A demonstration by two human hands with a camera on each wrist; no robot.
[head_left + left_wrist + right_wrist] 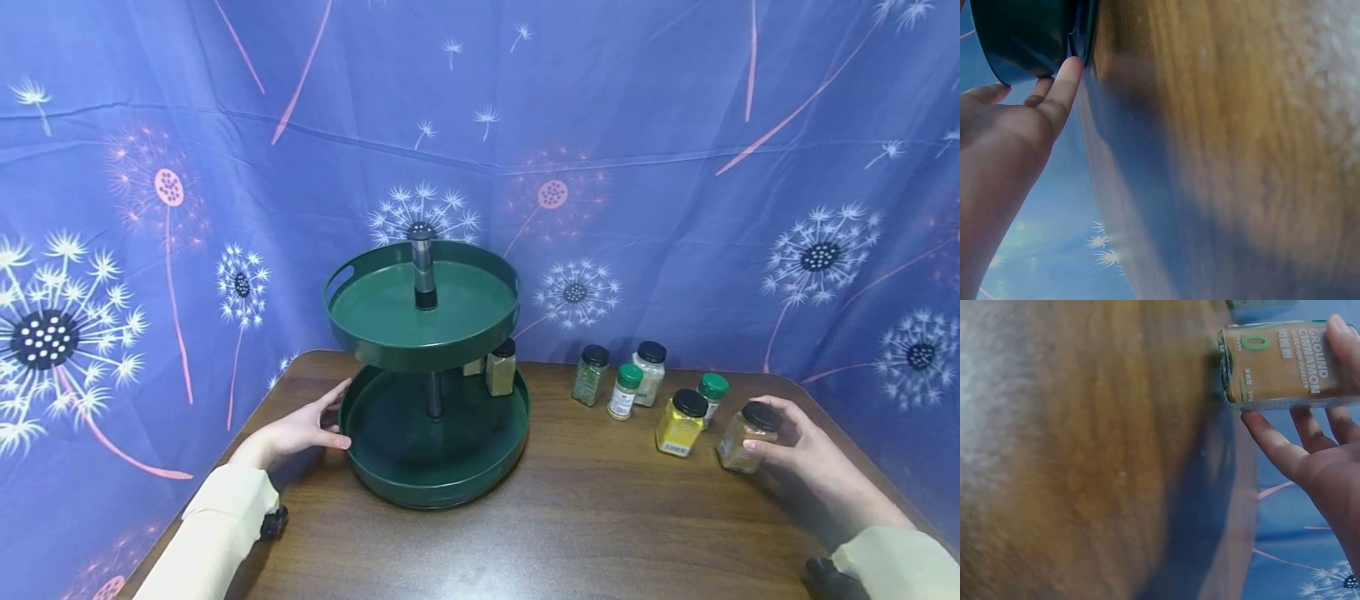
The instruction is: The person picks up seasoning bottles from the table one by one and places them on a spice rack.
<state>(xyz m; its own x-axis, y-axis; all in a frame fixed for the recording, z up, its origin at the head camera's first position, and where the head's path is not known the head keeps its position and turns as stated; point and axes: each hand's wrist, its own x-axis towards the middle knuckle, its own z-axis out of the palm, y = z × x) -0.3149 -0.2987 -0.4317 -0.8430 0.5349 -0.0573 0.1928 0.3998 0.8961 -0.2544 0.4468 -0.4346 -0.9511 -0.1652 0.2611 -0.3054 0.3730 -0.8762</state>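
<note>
A person's right hand [806, 446] pinches a cinnamon jar [738, 450] between thumb and parted fingers at the table's [600, 517] right side, just right of a yellow jar [678, 429]. Whether it has left the wood cannot be told. At left, the left hand [303, 429], thumb and fingers spread wide, touches the lower tray [438, 493] of a two-tier stand without gripping it; a tan jar [501, 371] stands at that tray's far right. The step in hand appears to be taking up the cinnamon; the next move would seem to call for a firm pinch and a path clear of the yellow jar.
</note>
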